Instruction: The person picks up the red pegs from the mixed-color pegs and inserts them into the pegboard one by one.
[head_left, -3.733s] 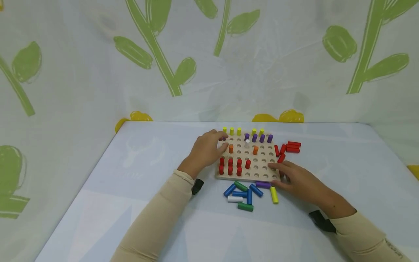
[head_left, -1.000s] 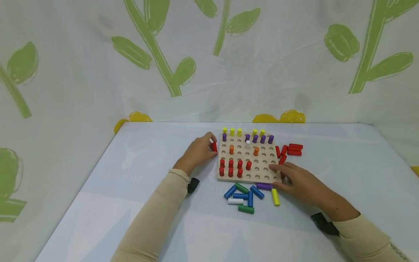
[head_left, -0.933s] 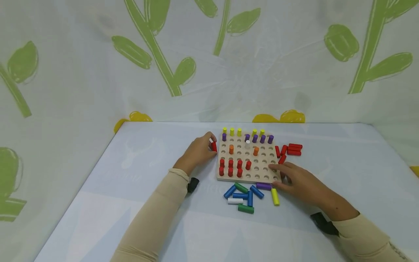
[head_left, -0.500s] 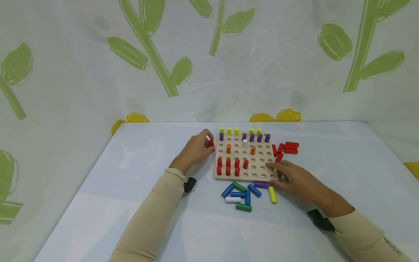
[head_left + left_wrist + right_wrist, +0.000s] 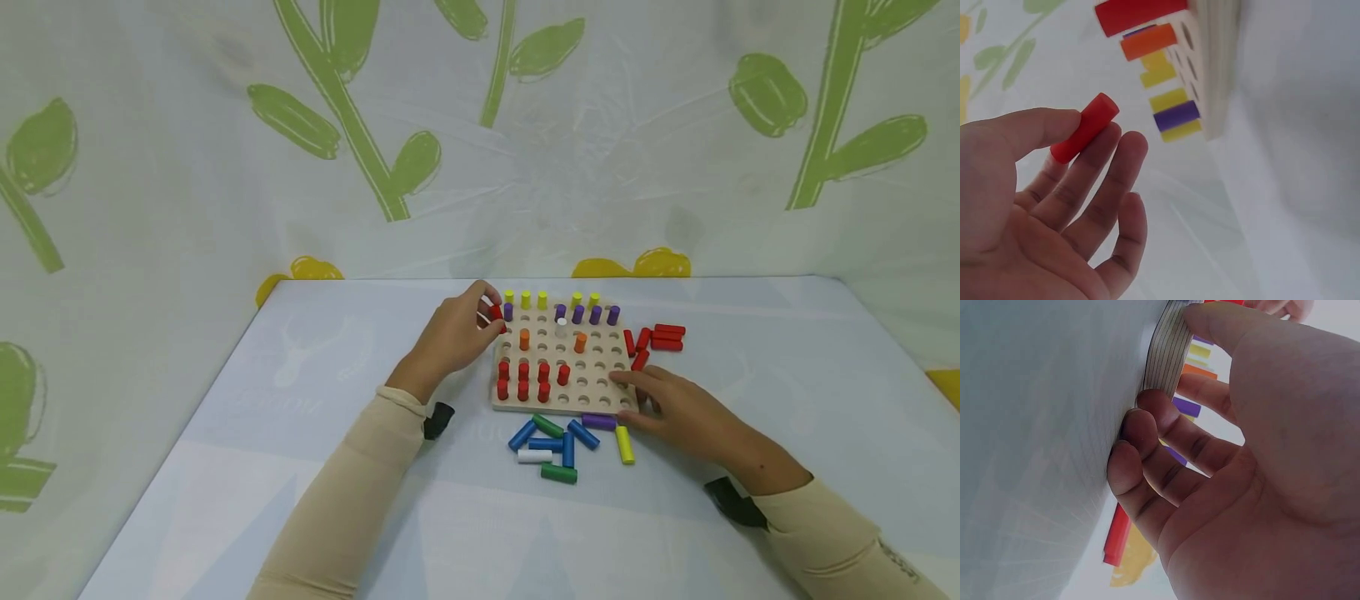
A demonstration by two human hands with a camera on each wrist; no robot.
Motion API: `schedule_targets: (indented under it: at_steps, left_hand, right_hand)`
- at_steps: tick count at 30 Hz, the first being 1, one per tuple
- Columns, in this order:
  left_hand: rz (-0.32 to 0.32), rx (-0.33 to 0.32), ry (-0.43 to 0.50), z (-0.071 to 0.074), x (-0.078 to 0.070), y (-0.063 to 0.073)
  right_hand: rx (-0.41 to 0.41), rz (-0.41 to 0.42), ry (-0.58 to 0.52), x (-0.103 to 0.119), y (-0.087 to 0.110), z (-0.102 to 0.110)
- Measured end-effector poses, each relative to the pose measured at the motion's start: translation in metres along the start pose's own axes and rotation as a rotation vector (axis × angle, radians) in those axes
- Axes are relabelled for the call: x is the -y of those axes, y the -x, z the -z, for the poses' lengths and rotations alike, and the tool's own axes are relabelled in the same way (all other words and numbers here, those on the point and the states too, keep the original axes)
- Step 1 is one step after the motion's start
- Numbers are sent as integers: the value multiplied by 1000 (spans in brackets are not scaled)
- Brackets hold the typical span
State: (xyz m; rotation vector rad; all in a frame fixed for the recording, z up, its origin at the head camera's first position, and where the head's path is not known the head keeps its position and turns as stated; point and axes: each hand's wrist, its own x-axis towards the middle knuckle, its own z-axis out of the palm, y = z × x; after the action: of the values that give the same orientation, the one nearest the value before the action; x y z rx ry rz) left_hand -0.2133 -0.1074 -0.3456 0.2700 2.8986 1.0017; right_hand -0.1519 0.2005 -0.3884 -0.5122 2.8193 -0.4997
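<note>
My left hand (image 5: 450, 337) pinches a red peg (image 5: 1088, 128) between thumb and fingers, above the left edge of a wooden pegboard (image 5: 591, 374). The peg is tilted and apart from the board. Close by, a purple peg (image 5: 508, 312) stands in the board's left side. My right hand (image 5: 678, 408) grips the board's near right corner. In the right wrist view, its thumb and curled fingertips lie against the board's layered edge (image 5: 1166, 350). Two rows of red pegs (image 5: 523, 372) stand at the board's near left, while yellow pegs (image 5: 542, 300) line the back row.
Loose blue, green and white pegs lie before the board, including a white peg (image 5: 535, 457). A purple peg (image 5: 598, 422) and a yellow peg (image 5: 626, 445) lie near the right hand. Several red pegs (image 5: 667, 337) lie right of the board. A patterned cloth stands behind the table.
Since 3.7 seconds ago, a red peg has come into view in my left hand. In the last half second that hand moved up and right with it. The right hand keeps its place.
</note>
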Motion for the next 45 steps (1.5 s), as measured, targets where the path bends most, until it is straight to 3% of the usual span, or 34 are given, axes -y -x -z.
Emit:
schedule_targets:
  at_steps: [14, 22, 29, 45]
  left_hand:
    - [-132, 41, -46, -2, -31, 21]
    - [-174, 133, -88, -10, -44, 30]
    - [-276, 188, -146, -21, -48, 32]
    - [-340, 232, -254, -38, -50, 35]
  right_hand:
    - [1, -2, -11, 0, 1, 0]
    - [3, -6, -7, 0, 0, -1]
    - [1, 4, -8, 0, 0, -1]
    - [-2, 7, -11, -1, 0, 0]
